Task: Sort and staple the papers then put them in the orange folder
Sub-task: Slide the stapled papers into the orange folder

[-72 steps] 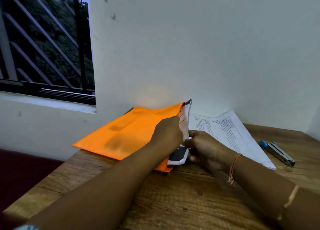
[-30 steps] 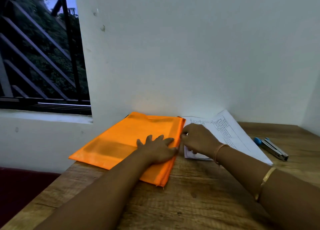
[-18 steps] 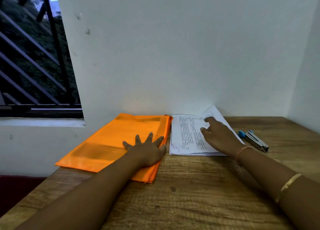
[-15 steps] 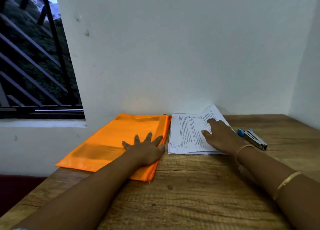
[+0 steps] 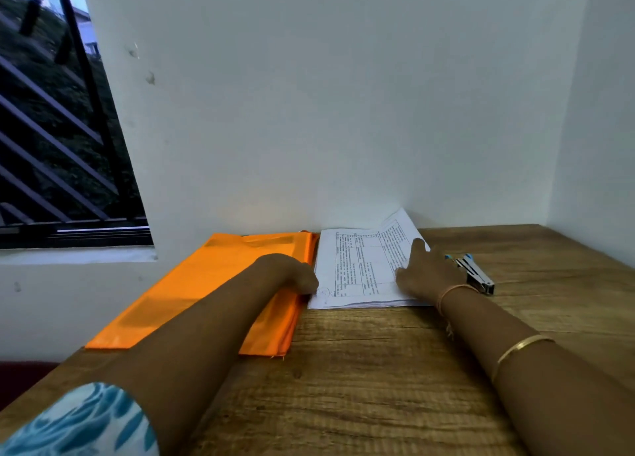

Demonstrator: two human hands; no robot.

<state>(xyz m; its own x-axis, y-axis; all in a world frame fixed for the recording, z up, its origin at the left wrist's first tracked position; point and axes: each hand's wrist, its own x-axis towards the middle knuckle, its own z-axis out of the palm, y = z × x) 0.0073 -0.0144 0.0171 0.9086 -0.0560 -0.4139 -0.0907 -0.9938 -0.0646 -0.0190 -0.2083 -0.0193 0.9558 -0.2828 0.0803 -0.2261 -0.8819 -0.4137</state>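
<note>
The orange folder [image 5: 213, 283] lies flat and closed on the wooden table [image 5: 378, 369], with its far edge against the white wall [image 5: 343, 111]. Its near left corner reaches the left edge of the table. Just beside its right edge lies a stack of printed papers [image 5: 357, 266]. The top sheet shows a table of small text, and one sheet under it sticks out at an angle at the far right corner.

The left hand [image 5: 292, 271] rests on the right border of the folder, just at the near left corner of the papers. Its fingers are bent downward and hidden behind the back of the hand, so it is not possible to tell if they grasp the folder edge, the paper corner, or nothing.

The right hand [image 5: 427, 276] lies on the right part of the paper stack with the palm down. Its fingers [image 5: 417, 246] are stretched and spread over the top sheet and grip nothing. The right arm carries a thin thread bracelet [image 5: 453, 289] at the wrist and a gold bangle [image 5: 519, 347] higher up.

A small metal stapler [image 5: 476, 275] with a blue end lies on the table just to the right of the right hand, apart from the papers. At the left there is a window [image 5: 51, 146] with dark bars. A blue and white patterned sleeve [image 5: 86, 421] shows at the bottom left.
</note>
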